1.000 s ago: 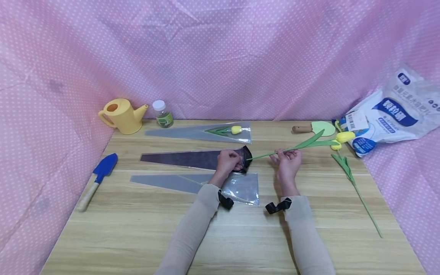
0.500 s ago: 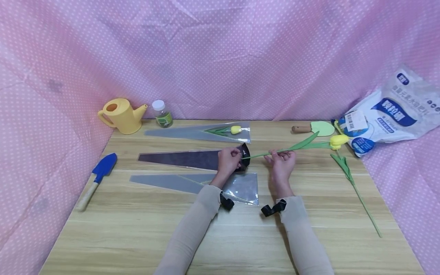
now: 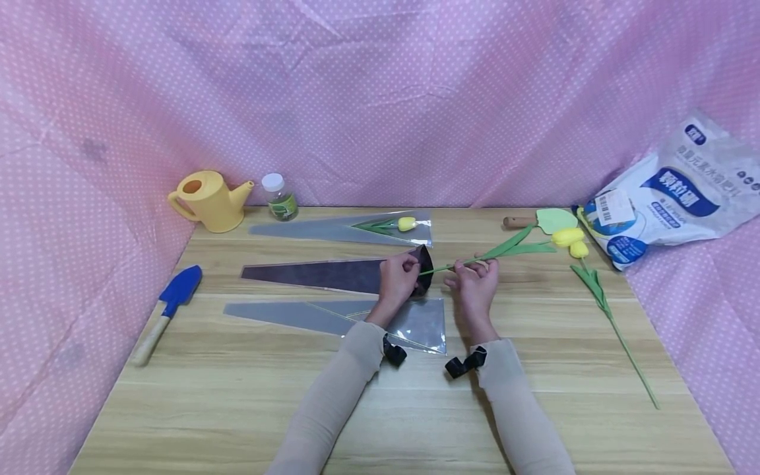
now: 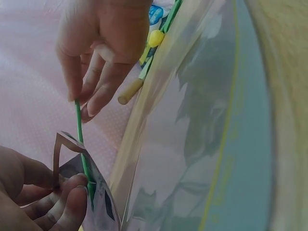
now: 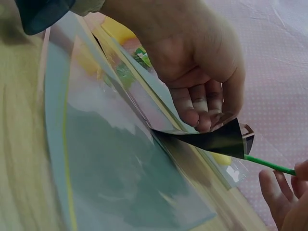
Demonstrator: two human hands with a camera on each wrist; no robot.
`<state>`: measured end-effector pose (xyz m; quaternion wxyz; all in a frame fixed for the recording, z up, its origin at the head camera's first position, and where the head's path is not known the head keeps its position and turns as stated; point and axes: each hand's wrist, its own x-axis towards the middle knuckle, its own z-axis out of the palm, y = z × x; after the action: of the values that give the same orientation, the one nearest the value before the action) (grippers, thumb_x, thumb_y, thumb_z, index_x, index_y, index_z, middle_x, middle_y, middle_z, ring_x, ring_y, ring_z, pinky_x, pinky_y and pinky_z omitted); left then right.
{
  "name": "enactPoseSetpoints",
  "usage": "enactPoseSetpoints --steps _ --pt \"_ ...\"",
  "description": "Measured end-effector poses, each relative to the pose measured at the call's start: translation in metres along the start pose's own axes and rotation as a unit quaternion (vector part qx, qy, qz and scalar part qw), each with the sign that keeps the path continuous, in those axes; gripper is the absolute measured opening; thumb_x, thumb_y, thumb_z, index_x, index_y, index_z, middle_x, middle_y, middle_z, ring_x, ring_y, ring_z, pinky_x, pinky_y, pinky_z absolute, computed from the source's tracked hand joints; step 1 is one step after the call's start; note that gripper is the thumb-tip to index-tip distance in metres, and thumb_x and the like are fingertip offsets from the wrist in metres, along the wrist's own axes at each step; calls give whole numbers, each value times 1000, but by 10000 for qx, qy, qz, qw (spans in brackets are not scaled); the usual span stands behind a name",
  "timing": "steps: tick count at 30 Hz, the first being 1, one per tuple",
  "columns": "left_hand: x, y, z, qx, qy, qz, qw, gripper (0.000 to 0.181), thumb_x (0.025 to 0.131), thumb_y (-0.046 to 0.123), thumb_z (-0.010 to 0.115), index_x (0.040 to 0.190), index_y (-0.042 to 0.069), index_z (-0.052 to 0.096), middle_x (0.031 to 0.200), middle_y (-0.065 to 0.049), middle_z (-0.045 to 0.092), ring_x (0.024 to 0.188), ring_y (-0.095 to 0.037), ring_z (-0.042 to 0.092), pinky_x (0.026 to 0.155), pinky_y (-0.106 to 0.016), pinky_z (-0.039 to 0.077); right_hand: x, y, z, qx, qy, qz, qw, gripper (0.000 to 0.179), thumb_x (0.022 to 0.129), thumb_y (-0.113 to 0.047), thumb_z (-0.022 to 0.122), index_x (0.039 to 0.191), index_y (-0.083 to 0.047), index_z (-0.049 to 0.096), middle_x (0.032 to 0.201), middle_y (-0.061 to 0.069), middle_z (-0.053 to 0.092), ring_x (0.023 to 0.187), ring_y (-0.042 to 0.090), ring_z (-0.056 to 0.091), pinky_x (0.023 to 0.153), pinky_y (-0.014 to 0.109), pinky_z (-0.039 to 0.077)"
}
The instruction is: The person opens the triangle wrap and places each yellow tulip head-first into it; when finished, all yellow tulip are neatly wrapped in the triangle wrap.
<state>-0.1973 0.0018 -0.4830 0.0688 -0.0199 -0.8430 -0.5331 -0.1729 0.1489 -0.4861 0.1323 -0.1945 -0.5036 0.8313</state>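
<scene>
My left hand pinches the wide mouth of a dark flower sleeve and keeps it spread. My right hand holds the thin green stem of a yellow tulip between thumb and fingers. In the left wrist view the lower end of the green stem runs down into the sleeve's mouth. Two clear sleeves lie flat either side of the dark one: the far sleeve contains a tulip, the near sleeve is partly covered by my left arm.
Another tulip lies on the right. Behind stand a yellow watering can and a capped jar. A blue trowel lies left; a green trowel lies beside a white printed bag at back right.
My right hand has moved left with the tulip, and the stem end has gone into the dark sleeve's mouth. The left hand stays at the sleeve, shifting only slightly.
</scene>
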Motion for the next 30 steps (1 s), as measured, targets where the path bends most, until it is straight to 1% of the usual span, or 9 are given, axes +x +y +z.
enactPoseSetpoints --steps 2,5,8,12,16,19,21,26,30 --pt "0 0 0 -15 25 -8 10000 9 89 3 67 90 -1 75 75 -15 76 44 -11 64 46 -19 52 0 -1 -2 -41 -46 12 10000 45 96 -3 62 134 -5 37 109 11 60 84 21 72 65 34 63" --pt "0 1 -1 -60 41 -32 10000 9 89 3 67 90 -2 75 75 -15 76 44 -10 63 45 -19 52 1 -5 -6 -99 -18 -13 9999 27 101 -21 59 122 -10 46 112 15 63 82 21 74 69 40 63" --pt "0 1 -1 -51 67 -33 10000 10 89 3 66 90 -2 75 75 -15 76 44 -9 62 46 -18 52 3 -10 -10 -145 73 -148 9998 25 102 -32 56 111 -9 52 109 13 64 80 19 76 69 40 62" --pt "0 1 -2 -8 104 -3 9999 9 88 3 66 89 -1 75 75 -15 76 46 -13 65 46 -18 51 5 -14 -13 -104 100 -355 9993 30 102 -26 56 110 3 54 99 7 63 76 16 75 67 37 62" --pt "0 1 -2 11 120 42 9999 9 88 2 66 89 -1 75 75 -15 76 47 -17 67 47 -18 52 5 -16 -14 -33 59 -456 9989 21 102 -21 57 104 1 55 92 3 67 73 15 75 66 36 62" --pt "1 1 -3 40 133 91 9999 10 88 2 66 89 -1 75 75 -14 76 47 -16 67 48 -18 52 4 -16 -12 95 62 -514 9986 14 100 -18 59 105 -6 53 86 4 70 72 16 76 64 37 62" --pt "1 0 -3 71 144 116 9998 10 88 3 66 89 0 76 75 -14 76 47 -15 67 50 -18 53 3 -15 -11 162 69 -554 9983 14 100 -15 58 109 -6 51 85 6 71 71 18 76 62 39 61" --pt "0 1 -3 192 191 196 9994 10 88 4 67 89 1 76 73 -12 76 47 -14 67 57 -19 55 1 -12 -7 70 9 -467 9989 24 101 -11 56 118 2 45 88 7 69 73 18 77 64 40 61" --pt "0 4 -3 278 216 273 9990 10 88 4 67 89 1 76 72 -11 76 48 -16 68 57 -19 54 -1 -8 -3 -137 -117 -204 9996 23 100 -10 58 117 2 47 95 6 68 78 16 76 67 36 63"
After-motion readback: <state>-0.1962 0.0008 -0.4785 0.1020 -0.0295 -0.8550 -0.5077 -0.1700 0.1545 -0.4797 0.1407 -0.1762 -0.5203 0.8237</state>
